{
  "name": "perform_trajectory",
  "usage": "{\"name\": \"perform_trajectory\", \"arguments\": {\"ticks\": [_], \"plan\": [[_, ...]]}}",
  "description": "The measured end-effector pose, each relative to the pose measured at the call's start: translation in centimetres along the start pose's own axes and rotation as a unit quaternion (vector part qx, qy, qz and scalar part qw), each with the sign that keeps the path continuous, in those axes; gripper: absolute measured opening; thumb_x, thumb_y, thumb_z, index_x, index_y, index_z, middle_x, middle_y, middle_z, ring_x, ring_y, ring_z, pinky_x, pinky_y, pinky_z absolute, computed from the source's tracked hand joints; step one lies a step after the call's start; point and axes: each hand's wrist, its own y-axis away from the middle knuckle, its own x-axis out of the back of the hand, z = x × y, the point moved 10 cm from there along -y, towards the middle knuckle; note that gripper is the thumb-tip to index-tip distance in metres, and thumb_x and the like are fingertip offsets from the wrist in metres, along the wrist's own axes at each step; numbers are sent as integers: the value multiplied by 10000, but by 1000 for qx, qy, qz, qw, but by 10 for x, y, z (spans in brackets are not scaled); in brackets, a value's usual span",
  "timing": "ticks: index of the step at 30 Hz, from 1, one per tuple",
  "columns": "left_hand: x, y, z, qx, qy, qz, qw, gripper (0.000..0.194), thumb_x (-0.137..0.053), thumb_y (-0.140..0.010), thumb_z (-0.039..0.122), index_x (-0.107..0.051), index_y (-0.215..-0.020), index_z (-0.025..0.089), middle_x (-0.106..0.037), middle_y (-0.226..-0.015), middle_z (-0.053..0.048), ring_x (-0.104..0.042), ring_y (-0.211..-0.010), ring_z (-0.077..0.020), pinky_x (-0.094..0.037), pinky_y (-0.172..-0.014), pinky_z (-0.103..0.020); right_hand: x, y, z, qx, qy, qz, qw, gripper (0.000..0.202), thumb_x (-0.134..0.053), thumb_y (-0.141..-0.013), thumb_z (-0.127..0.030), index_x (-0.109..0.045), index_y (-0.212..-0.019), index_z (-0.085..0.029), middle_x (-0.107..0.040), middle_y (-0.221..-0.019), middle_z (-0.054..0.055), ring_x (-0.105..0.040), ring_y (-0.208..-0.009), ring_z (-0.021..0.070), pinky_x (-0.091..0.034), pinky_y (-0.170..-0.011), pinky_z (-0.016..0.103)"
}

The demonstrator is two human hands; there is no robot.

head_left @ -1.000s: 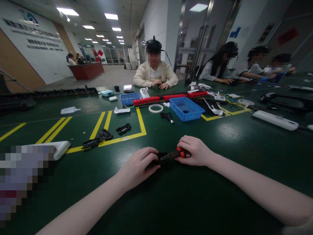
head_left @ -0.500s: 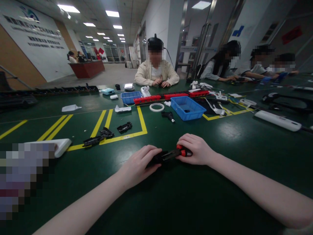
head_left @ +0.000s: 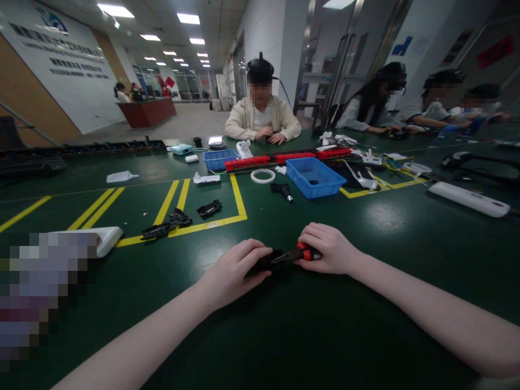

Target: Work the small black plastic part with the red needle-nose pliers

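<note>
My left hand (head_left: 239, 265) is closed around a small black part (head_left: 266, 261), most of it hidden by the fingers and dark against the table. In my right hand (head_left: 327, 249) is a pair of pliers (head_left: 290, 255) with red and black handles. Their metal jaws point left and reach the black part; whether they grip it I cannot tell. Both hands are low over the green table (head_left: 260, 336), in front of me. Beyond them lie a black piece with a shiny metal tip (head_left: 282, 190) and several black plastic parts (head_left: 209, 208) near the yellow tape.
A blue bin (head_left: 314, 177) stands ahead, with a roll of tape (head_left: 262, 175) beside it. Red strips (head_left: 247, 163) run behind. A white power strip (head_left: 469, 199) lies at right, a white-edged blurred object (head_left: 108, 240) at left. Across the table sits a person (head_left: 262, 116); others sit farther right.
The view has shifted slightly, so the scene sits a little farther right. Both hands keep hold of the same things; the pliers' jaws look a little closer together.
</note>
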Motion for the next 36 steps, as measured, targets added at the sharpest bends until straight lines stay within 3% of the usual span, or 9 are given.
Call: {"name": "perform_trajectory", "arguments": {"ticks": [10, 20, 36], "plan": [[1, -1, 1, -3, -2, -2, 1000, 277, -517, -924, 240, -477, -1193, 189, -552, -1124, -72, -580, -965, -174, -565, -778, -318, 4, 1, 5, -11, -11, 20, 1000, 278, -617, -805, -411, -593, -913, -156, -656, -889, 96, -591, -805, 199, -463, -653, 326], [1, 0, 2, -9, -3, -1, 1000, 218, -504, -932, 233, -506, -1143, 181, -546, -1125, -77, -576, -961, -171, -558, -770, -311, 1, 0, -2, -2, -7, 2, 1000, 256, -605, -807, -423, -582, -823, -168, -632, -789, 66, -560, -711, 176, -430, -596, 309], [-2, 1, 1, -7, -6, -9, 1000, 187, -540, -907, 217, -528, -1090, 180, -548, -1133, -78, -576, -962, -178, -551, -771, -327, 1, 0, 1, -6, -19, 7, 1000, 265, -617, -803, -425, -582, -858, -168, -642, -831, 75, -583, -749, 185, -447, -625, 313]]}}
